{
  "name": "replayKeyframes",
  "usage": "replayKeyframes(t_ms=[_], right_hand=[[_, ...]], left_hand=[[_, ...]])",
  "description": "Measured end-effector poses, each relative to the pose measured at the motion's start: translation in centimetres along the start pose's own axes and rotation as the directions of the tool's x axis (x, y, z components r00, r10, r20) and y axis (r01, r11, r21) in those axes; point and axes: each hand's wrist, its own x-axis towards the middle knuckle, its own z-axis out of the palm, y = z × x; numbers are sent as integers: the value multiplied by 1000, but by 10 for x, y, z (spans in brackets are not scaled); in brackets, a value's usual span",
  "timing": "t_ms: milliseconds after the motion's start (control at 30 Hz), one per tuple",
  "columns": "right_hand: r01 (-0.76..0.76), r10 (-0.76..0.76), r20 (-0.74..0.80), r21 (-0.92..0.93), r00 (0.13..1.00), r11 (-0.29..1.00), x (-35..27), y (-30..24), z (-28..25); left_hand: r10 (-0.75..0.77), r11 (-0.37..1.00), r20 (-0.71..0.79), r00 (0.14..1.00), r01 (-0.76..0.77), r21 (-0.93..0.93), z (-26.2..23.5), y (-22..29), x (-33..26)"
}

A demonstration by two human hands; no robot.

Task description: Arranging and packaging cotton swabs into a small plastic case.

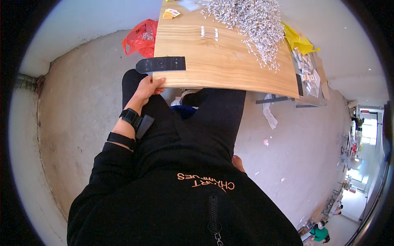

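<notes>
My left hand [148, 89] is closed on the near left corner of the wooden table [213, 67], its thumb and fingers at the edge. Just beyond it, a black strip [164, 64] with a rounded end lies on the tabletop and juts past the left side. Only a bit of my right hand [238, 163] shows, low beside my right thigh; its fingers are hidden by my clothing. Farther up the table a short row of cotton swabs [209, 33] is laid out side by side. A large loose heap of cotton swabs [256, 22] spreads over the far right.
A red plastic bag [143, 39] hangs by the table's left side. Along the right side are a yellow bag [298, 39] and several small packs [305, 67]. A small yellow box [170, 14] sits at the far left. People and cluttered benches stand far right.
</notes>
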Motion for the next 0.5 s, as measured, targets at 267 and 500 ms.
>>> replayKeyframes(t_ms=[267,500], right_hand=[[-56,56,1,21,998,998,-7,-13,7],[127,-124,81,-30,989,991,17,23,1]], left_hand=[[3,1000,-6,1000,-3,-4,0,1,-1],[7,1000,3,1000,-7,0,4,2,-1]])
